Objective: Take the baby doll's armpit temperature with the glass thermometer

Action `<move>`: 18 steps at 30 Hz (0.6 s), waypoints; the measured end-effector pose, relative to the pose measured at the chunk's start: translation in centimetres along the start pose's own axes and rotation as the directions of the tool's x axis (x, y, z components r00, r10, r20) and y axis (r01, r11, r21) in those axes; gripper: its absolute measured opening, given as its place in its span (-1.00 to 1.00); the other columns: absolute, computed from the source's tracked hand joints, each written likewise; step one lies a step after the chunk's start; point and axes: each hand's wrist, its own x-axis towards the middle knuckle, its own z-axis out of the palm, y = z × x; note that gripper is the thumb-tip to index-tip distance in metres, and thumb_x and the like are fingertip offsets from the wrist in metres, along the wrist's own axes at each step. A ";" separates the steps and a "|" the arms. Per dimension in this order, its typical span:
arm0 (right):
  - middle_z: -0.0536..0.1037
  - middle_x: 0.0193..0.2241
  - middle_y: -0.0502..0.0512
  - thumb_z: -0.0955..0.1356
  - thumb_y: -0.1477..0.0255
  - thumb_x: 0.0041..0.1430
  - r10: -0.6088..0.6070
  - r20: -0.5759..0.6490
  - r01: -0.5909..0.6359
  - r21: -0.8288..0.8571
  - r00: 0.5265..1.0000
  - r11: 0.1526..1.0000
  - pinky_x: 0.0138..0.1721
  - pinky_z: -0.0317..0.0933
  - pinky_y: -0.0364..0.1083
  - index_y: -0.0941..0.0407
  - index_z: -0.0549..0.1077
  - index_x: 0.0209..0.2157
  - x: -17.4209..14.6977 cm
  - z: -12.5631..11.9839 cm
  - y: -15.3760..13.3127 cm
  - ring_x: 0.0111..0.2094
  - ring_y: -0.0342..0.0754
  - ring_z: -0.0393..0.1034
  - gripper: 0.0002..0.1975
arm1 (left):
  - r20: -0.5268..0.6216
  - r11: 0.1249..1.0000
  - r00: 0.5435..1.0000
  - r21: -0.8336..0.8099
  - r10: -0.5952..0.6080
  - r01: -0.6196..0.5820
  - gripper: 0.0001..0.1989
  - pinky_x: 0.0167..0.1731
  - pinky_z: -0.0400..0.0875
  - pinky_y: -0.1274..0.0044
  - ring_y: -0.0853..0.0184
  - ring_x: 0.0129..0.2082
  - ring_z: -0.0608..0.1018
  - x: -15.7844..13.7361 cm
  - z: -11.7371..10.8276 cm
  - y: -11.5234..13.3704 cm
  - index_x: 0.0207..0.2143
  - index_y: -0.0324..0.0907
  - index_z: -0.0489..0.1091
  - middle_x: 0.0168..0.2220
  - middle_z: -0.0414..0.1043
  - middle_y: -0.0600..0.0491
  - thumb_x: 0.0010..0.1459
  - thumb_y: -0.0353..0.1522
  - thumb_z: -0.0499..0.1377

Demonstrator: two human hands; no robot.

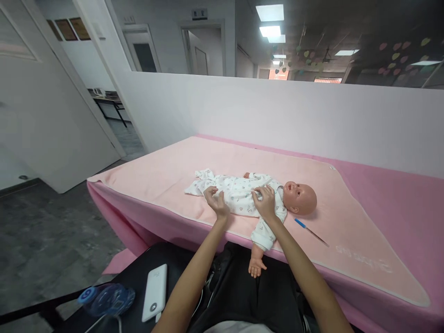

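Note:
A baby doll [300, 199] lies on its back on a pink cloth [166, 171], head to the right. It wears a white printed garment [241, 196] whose lower end lies loose and flat at the left. My left hand [217, 203] is at the garment's lower part, its fingers curved and apart, holding nothing that I can see. On the doll's chest, my right hand [265, 203] has thumb and fingers drawn together on the garment's front. The doll's near arm [256, 261] hangs over the table edge, between my forearms.
A thin rod with a blue handle [300, 223] lies beside the doll's head. Left of my lap, a white power bank [154, 292] and a plastic bottle [107, 298] rest on a black seat [173, 259]. Behind the table stands a low white partition [277, 115].

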 end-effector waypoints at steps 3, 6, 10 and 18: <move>0.47 -0.49 -0.01 0.27 0.45 0.12 0.008 -0.020 -0.009 -0.065 1.000 0.998 0.00 0.06 0.01 0.10 0.36 -0.44 -0.1 0.0 0.0 -0.38 -0.09 0.31 -0.91 | 0.229 0.983 0.963 0.088 0.139 -0.163 -0.85 -0.22 0.26 0.42 0.28 -0.26 0.37 -0.5 -0.1 0.8 -0.35 -0.17 0.23 -0.35 0.28 0.00 0.14 -0.28 -0.02; 0.42 -0.50 0.02 0.26 0.48 0.10 -0.002 -0.023 -0.001 -0.152 1.000 0.988 -0.08 0.10 0.00 0.10 0.37 -0.47 -0.1 -0.1 -0.2 -0.37 -0.05 0.27 -0.90 | 0.566 0.956 0.803 0.081 0.188 -0.281 -0.80 -0.18 0.21 0.41 0.30 -0.25 0.40 -1.1 0.1 1.7 -0.32 -0.16 0.34 -0.33 0.38 0.02 0.20 -0.31 -0.04; 0.36 -0.53 0.03 0.26 0.49 0.10 0.008 0.015 -0.005 -0.217 1.000 0.976 -0.13 0.13 0.00 0.10 0.36 -0.49 -0.2 -0.4 -0.4 -0.39 -0.05 0.23 -0.88 | 0.755 0.942 0.630 0.052 0.179 -0.330 -0.80 -0.19 0.20 0.41 0.31 -0.25 0.41 -0.9 0.1 2.1 -0.31 -0.12 0.40 -0.31 0.43 0.05 0.20 -0.34 -0.02; 0.40 -0.35 0.12 0.25 0.50 0.12 0.088 0.009 -0.085 -0.180 0.996 0.980 -0.05 0.20 0.12 0.08 0.42 -0.40 -0.2 -1.2 -1.3 -0.21 0.02 0.28 -0.87 | 0.725 0.940 0.653 0.023 0.219 -0.342 -0.87 -0.24 0.26 0.37 0.27 -0.31 0.46 -0.2 -0.2 1.9 -0.47 -0.10 0.39 -0.39 0.46 0.09 0.11 -0.33 0.10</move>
